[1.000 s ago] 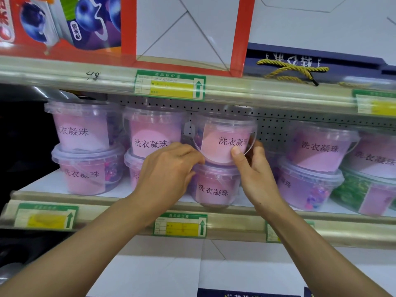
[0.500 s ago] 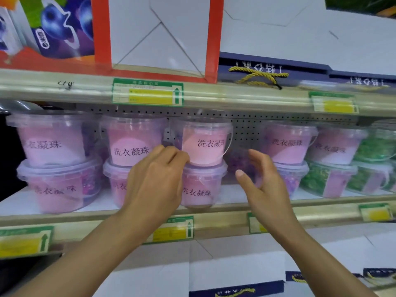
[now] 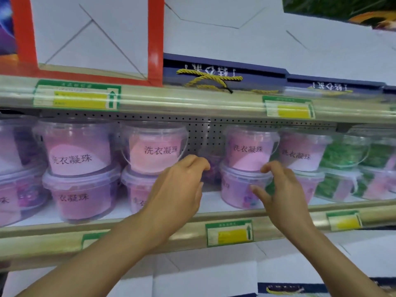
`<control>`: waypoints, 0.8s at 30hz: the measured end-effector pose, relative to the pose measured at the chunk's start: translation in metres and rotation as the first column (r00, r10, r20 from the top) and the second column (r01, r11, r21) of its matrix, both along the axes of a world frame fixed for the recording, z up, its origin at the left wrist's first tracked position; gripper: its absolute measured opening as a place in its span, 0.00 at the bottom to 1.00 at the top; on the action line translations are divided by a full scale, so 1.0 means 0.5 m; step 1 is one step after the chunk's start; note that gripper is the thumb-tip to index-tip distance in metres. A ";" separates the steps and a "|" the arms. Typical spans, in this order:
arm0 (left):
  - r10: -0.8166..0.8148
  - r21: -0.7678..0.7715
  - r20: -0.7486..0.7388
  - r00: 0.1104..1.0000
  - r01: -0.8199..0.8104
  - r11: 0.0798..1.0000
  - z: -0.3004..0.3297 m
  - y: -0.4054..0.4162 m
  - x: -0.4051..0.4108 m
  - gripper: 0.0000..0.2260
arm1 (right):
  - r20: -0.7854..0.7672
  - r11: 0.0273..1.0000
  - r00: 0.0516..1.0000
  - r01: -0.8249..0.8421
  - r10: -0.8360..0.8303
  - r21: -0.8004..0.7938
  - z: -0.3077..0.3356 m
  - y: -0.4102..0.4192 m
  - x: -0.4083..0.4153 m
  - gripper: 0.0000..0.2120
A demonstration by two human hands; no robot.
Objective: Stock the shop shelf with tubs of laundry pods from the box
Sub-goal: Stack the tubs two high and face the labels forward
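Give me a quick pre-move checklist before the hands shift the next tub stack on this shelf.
1. Left hand free: ok, holds nothing.
2. Right hand placed on the lower tub: cannot tell, fingers at its rim, contact blurred.
3. Upper tub sits square on it: ok.
4. Gap beside the centre stack open: ok at front, another tub shows behind.
5. Shelf edge clearance: ok.

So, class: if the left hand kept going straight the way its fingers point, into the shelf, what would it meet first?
Probably the purple tub set back in the gap between the front stacks; the left hand points at it. Depth is unclear, so the gap between them is uncertain.
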State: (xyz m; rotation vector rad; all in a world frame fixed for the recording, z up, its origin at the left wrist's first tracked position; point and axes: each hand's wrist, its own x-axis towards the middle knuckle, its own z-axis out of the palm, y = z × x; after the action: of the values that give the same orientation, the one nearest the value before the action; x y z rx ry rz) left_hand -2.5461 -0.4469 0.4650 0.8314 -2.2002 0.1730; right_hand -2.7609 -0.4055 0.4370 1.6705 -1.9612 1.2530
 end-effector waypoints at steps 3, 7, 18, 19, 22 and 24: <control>0.099 0.087 0.023 0.995 -0.101 0.991 0.009 -0.026 -0.048 0.17 | -0.005 0.998 0.998 -0.064 0.064 -0.007 0.013 -0.010 -0.018 0.15; 0.228 0.166 0.104 0.968 -0.243 0.956 0.031 -0.064 -0.102 0.16 | 0.007 0.990 0.991 -0.131 0.132 -0.047 0.030 0.009 -0.040 0.15; 0.312 0.149 0.302 0.901 -0.368 0.918 0.055 -0.175 -0.249 0.09 | -0.018 0.995 0.995 -0.102 0.103 0.012 0.039 0.091 -0.074 0.17; 0.341 0.087 0.310 0.888 -0.383 0.919 0.055 -0.176 -0.253 0.10 | -0.014 0.995 0.995 -0.104 0.104 0.009 0.038 0.091 -0.074 0.17; 0.373 -0.026 0.375 0.849 -0.393 0.919 0.064 -0.179 -0.255 0.16 | -0.001 0.994 0.994 -0.112 0.112 0.002 0.035 0.089 -0.074 0.17; 0.399 -0.047 0.465 0.790 -0.428 0.903 0.075 -0.180 -0.243 0.19 | 0.000 0.993 0.993 -0.115 0.115 -0.002 0.034 0.089 -0.077 0.16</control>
State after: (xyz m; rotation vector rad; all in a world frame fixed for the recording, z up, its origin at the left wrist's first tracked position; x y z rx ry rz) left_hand -2.6678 -0.5366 0.5023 1.4289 -2.4334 0.5787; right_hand -2.7993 -0.3610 0.4542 1.8047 -1.8868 1.2941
